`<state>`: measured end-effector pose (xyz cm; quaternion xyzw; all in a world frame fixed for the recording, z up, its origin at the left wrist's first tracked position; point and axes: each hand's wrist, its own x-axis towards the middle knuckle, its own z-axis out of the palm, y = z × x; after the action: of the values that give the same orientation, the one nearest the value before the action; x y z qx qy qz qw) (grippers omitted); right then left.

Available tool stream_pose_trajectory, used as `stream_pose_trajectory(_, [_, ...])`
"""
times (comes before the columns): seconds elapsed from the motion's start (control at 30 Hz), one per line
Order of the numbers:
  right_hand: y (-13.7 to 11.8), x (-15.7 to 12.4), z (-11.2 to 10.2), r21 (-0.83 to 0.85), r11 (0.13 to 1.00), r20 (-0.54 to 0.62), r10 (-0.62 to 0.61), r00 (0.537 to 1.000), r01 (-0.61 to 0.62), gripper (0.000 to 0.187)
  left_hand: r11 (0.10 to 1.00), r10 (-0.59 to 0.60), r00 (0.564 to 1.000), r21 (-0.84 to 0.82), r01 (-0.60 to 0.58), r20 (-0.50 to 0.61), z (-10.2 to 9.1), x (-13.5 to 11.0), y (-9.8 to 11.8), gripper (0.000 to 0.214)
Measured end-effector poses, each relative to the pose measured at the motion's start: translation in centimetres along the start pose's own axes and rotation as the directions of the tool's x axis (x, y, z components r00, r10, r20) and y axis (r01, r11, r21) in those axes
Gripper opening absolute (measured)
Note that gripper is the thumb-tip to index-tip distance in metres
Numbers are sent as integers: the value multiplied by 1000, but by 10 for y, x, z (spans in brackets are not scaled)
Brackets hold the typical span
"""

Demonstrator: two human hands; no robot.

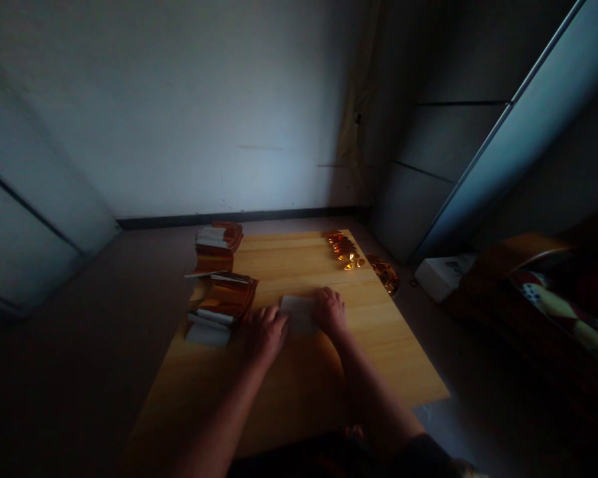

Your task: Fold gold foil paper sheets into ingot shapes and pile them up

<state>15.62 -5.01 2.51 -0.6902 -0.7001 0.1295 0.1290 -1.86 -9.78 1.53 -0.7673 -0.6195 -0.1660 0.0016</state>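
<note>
A pale sheet of paper [299, 315] lies flat on the wooden table, between my two hands. My left hand [266, 337] grips its left edge, fingers bent and thumb toward the sheet. On the opposite edge, my right hand [331, 311] has its curled fingers on the paper and covers that side. Just left of my left hand is a stack of orange-gold foil paper [229, 299] with white backs showing. Another foil paper stack [219, 247] lies behind it. The fingertips are dim and partly blurred.
The wooden table [379, 332] carries a row of shiny folded gold foil pieces [346, 251] at its far right corner. More gold foil pieces [385, 273] lie heaped beyond the right edge, low down. A white box [438, 275] stands farther right, near a wooden chair [523, 255].
</note>
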Motion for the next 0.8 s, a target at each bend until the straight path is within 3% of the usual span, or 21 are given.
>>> stream_pose_trajectory(0.27, [0, 5, -13, -31, 984, 108, -170, 980, 174, 31, 998, 20, 1000, 60, -21, 17, -1, 2, 12, 33])
stream_pose_trajectory(0.47, [-13, 11, -8, -50, 990, 109, -129, 986, 135, 20, 998, 56, 993, 30, -59, 100, 1, 5, 8, 37])
stream_pose_trajectory(0.7, [-19, 22, -6, -14, 997, 90, -76, 993, 77, 17, 992, 101, 992, 68, -107, 82, 2, 1, 7, 32])
stream_pose_trajectory(0.8, [-17, 26, -7, 65, 995, 110, -76, 991, 70, 27, 991, 101, 991, 79, -109, 91, 3, 0, 8, 36])
